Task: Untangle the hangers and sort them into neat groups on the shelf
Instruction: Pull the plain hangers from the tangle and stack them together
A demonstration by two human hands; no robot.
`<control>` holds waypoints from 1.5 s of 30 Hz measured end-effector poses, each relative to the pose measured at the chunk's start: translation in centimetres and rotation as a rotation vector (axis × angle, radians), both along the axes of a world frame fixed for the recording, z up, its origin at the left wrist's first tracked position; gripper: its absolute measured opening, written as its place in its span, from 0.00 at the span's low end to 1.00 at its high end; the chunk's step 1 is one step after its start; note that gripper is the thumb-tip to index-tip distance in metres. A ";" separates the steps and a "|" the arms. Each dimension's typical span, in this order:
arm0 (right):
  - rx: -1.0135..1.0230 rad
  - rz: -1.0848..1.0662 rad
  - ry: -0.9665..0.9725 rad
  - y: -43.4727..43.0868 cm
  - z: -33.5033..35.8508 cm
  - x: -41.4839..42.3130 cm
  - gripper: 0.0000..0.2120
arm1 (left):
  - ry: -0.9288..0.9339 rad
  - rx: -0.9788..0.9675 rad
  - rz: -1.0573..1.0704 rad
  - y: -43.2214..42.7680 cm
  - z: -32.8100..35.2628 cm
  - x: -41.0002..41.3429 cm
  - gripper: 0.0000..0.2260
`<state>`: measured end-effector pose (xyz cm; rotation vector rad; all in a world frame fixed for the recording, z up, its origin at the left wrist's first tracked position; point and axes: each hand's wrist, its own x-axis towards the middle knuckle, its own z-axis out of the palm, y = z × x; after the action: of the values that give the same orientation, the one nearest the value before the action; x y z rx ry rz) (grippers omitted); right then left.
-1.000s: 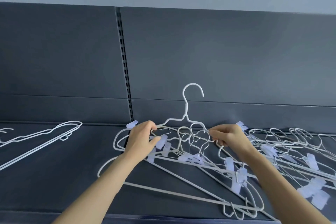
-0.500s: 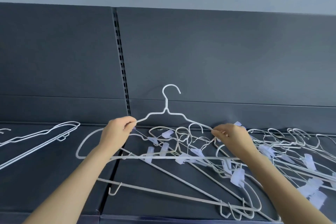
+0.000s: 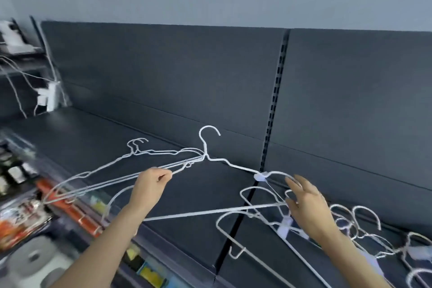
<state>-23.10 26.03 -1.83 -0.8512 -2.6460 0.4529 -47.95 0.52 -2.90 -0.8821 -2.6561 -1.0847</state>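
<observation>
Over the left half of the dark shelf [image 3: 187, 206]: one white clip hanger [image 3: 205, 147] is up off the surface, hook uppermost, tilted a little.

Left hand [image 3: 149, 188]: thumb and fingers pinched on the hanger's left shoulder wire. Same grip as half a second ago.

Right hand [image 3: 306, 203]: fingers straight and spread, holding nothing. Half a second ago it pinched the hanger's right shoulder; it has since let go. Its fingertips are near the hanger's right end loop; contact cannot be told.

Hanger has travelled left. Its neck now overlaps the right end of the flat sorted group [image 3: 152, 151], which lies on the far left of the shelf; earlier the two were well apart. One pale clip [image 3: 260, 177] sits on its right shoulder, in line with the slotted upright [image 3: 275, 100].

Tangled pile [image 3: 360, 224] is on the right of the shelf, partly under the right forearm.

View has swung left since the earlier frame. Newly visible: white cables and plugs [image 3: 50, 98] at the far left end, and blurred packaged goods [image 3: 21, 217] below the shelf's near edge.
</observation>
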 end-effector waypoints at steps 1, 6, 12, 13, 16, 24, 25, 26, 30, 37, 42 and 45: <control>-0.010 0.027 0.002 -0.7 -0.3 -1.4 0.23 | -0.007 0.008 0.044 -1.5 -0.2 -1.0 0.09; -0.091 0.148 -0.016 -4.3 -0.7 -7.7 0.22 | -0.054 0.042 0.240 -7.3 -1.1 -6.2 0.04; -0.112 0.229 -0.072 -6.6 -1.7 -13.6 0.23 | -0.094 -0.038 0.293 -10.4 -2.0 -12.9 0.21; -0.103 0.239 -0.083 -6.9 -1.8 -14.5 0.23 | -0.098 -0.055 0.302 -10.4 -2.0 -13.7 0.19; -0.094 0.270 -0.121 -7.8 -2.0 -17.2 0.23 | -0.148 -0.045 0.336 -10.1 -2.3 -15.8 0.12; -0.095 0.277 -0.170 -8.9 -3.1 -20.8 0.24 | -0.179 -0.241 0.397 -9.1 -3.6 -18.7 0.11; -0.091 0.277 -0.174 -8.9 -3.3 -20.9 0.24 | -0.136 -0.299 0.374 -8.7 -3.6 -18.4 0.13; -0.088 0.276 -0.177 -8.8 -3.3 -21.0 0.24 | -0.097 -0.321 0.336 -8.1 -3.5 -18.0 0.15; -0.084 0.274 -0.181 -8.8 -3.7 -21.1 0.24 | -0.002 -0.317 0.158 -5.5 -3.4 -16.0 0.16; -0.085 0.247 -0.188 -8.2 -3.8 -19.1 0.24 | 0.057 -0.391 -0.061 -1.5 -3.4 -10.9 0.15; -0.068 0.174 -0.199 -6.8 -3.5 -15.3 0.24 | 0.065 -0.423 -0.195 1.7 -3.0 -6.2 0.16; -0.069 0.108 -0.191 -5.6 -3.4 -11.9 0.24 | 0.032 -0.428 -0.276 4.1 -2.6 -3.0 0.17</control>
<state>-35.03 20.48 -5.24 -0.8108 -2.8779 0.5165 -50.94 4.61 -5.49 -1.3603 -2.8478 -0.5345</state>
